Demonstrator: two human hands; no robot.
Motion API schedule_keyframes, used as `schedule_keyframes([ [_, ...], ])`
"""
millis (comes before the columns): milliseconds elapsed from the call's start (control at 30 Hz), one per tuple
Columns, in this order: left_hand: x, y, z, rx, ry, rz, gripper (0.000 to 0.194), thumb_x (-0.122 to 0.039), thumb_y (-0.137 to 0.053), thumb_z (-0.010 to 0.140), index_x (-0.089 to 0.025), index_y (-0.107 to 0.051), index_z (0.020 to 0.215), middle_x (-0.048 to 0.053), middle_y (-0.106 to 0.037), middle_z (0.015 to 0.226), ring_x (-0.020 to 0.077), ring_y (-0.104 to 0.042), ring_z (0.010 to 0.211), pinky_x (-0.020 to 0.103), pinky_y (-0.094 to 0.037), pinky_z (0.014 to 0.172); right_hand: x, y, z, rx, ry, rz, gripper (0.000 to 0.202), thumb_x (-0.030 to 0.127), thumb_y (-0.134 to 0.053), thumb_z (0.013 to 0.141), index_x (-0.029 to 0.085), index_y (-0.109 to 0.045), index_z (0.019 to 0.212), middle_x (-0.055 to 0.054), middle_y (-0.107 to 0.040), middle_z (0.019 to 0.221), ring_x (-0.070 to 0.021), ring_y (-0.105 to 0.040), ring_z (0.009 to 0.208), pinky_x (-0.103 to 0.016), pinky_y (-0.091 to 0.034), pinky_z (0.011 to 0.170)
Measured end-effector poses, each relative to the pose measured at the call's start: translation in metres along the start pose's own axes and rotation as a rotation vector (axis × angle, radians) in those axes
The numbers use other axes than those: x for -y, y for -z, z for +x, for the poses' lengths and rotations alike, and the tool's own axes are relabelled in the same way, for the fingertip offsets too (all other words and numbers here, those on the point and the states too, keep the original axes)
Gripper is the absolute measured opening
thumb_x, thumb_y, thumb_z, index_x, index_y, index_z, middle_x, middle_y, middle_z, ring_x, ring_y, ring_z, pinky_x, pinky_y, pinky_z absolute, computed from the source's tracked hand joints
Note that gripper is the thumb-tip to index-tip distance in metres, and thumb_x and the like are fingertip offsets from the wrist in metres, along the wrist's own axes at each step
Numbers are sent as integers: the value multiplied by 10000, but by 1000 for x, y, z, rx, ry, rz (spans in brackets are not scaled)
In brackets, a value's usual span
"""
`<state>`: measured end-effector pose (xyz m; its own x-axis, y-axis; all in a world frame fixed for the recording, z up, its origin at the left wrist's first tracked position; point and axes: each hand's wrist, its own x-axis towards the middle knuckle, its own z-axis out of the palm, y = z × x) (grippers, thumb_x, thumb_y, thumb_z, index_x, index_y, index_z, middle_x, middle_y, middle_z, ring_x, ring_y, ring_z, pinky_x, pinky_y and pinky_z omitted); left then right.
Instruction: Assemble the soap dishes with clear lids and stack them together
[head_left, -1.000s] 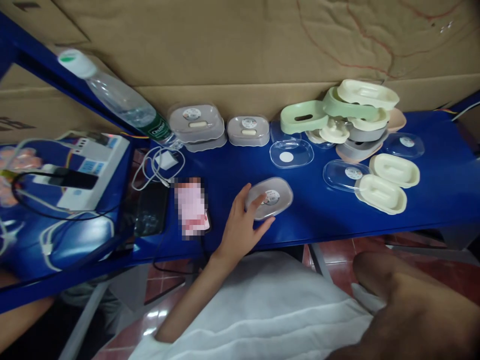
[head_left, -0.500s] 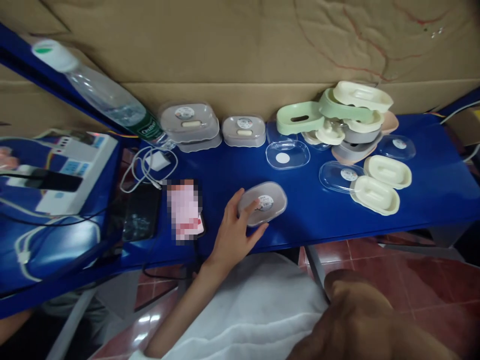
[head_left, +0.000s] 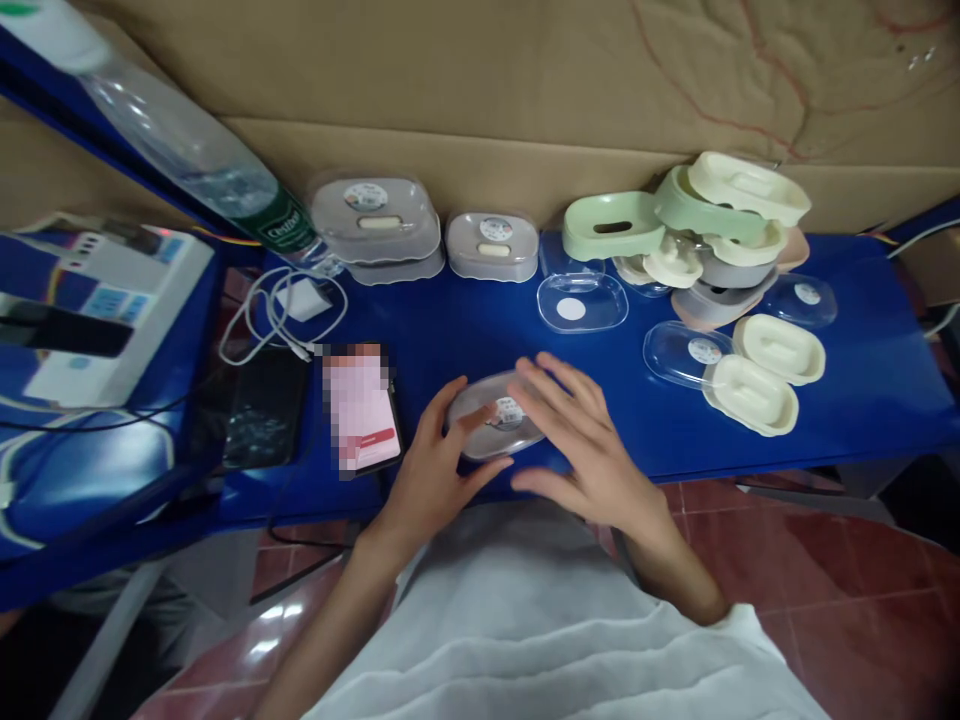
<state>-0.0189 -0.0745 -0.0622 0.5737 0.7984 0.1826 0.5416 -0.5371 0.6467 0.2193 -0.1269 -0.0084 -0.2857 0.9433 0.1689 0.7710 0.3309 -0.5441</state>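
Note:
A grey soap box with a clear lid and a round sticker [head_left: 486,392] lies near the front edge of the blue table. My left hand [head_left: 424,470] is around its left end, index finger over the lid and thumb along the near side. At the right end, my right hand [head_left: 596,455] has its fingers stretched and apart, reaching over that edge. Whether the right fingertips touch the lid I cannot tell. Fingers from both sides partly cover the soap box.
Grey lidded boxes [head_left: 491,248] stand along the cardboard wall. Farther right are stacked green, cream and grey dish parts [head_left: 705,215], clear lids [head_left: 583,302] and cream trays [head_left: 752,395]. Leftward lie a lit phone [head_left: 366,405], a dark phone [head_left: 262,410], a white cable [head_left: 244,325] and a bottle [head_left: 202,165].
My right hand has come up from below the table edge to the soap box's right end. The left hand keeps its place on the box. The view has shifted slightly.

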Motion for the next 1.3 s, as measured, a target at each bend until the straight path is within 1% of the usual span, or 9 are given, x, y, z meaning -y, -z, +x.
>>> schedule_keyframes([
  [100, 1, -1, 1, 0, 6, -32, 601, -398, -759, 967, -304, -517, 1508, 148, -362, 1679, 347, -420, 1564, 572, -431, 1252, -21, -26, 2, 19, 11, 53, 844, 555, -585, 1045, 384, -122, 1730, -50, -202, 1802, -328, -163, 1671, -613, -302, 1318],
  [300, -1, -11, -2, 4, 13, -18, 672, -346, -780, 950, -330, -481, 1552, 163, -298, 1721, 366, -415, 1573, 561, -476, 1216, -36, -47, -11, 6, -17, 84, 838, 504, -665, 1018, 406, -209, 1713, -33, -185, 1806, -310, -172, 1671, -569, -360, 1305],
  [433, 12, -14, -7, -30, 40, 54, 790, -190, -824, 888, -400, -485, 1570, 131, -354, 1701, 361, -504, 1515, 505, -557, 1147, -34, -52, -13, 9, -73, 32, 881, 472, -665, 1026, 420, -129, 1723, -70, -70, 1821, -343, -178, 1663, -568, -416, 1268],
  [600, 30, 15, 6, -173, 115, 114, 718, -252, -825, 886, -385, -543, 1533, 110, -488, 1586, 351, -589, 1429, 525, -556, 1143, -36, -53, -28, -84, -199, 34, 900, 441, -624, 1051, 379, -40, 1733, -106, 48, 1819, -370, -147, 1659, -589, -407, 1261],
  [700, 33, 43, 41, -179, 42, 158, 721, -306, -823, 886, -379, -535, 1543, 98, -498, 1562, 337, -597, 1407, 518, -539, 1160, -40, -49, -41, -112, -244, 59, 811, 420, -580, 1072, 378, -107, 1730, -93, 1, 1822, -351, -214, 1650, -564, -416, 1261],
  [800, 29, 64, 95, -192, -48, 259, 694, -276, -819, 884, -331, -561, 1525, 125, -463, 1568, 365, -539, 1450, 549, -466, 1216, -42, -46, -48, -113, -233, 97, 753, 421, -554, 1083, 383, -158, 1723, -86, -47, 1822, -335, -285, 1634, -539, -438, 1254],
  [1000, 23, 72, 197, -76, -72, 348, 716, -262, -793, 893, -246, -509, 1551, 169, -421, 1544, 392, -497, 1467, 565, -410, 1233, -48, -48, -50, -80, -152, 58, 668, 434, -555, 1081, 393, -292, 1694, -76, -187, 1803, -351, -340, 1614, -579, -465, 1232],
  [1133, 25, 67, 228, -1, -12, 377, 763, -256, -807, 853, -204, -477, 1538, 184, -449, 1511, 389, -526, 1436, 581, -417, 1211, -54, -49, -51, -75, -124, 73, 604, 429, -567, 1077, 392, -394, 1654, -58, -283, 1776, -349, -348, 1611, -601, -455, 1240],
  [1300, 28, 64, 243, 33, -27, 574, 672, -246, -743, 897, -172, -507, 1522, 256, -352, 1652, 466, -282, 1602, 741, -157, 1266, -55, -45, -51, -29, -131, 71, 533, 448, -567, 1073, 386, -490, 1596, -31, -348, 1751, -338, -348, 1612, -609, -456, 1241],
])
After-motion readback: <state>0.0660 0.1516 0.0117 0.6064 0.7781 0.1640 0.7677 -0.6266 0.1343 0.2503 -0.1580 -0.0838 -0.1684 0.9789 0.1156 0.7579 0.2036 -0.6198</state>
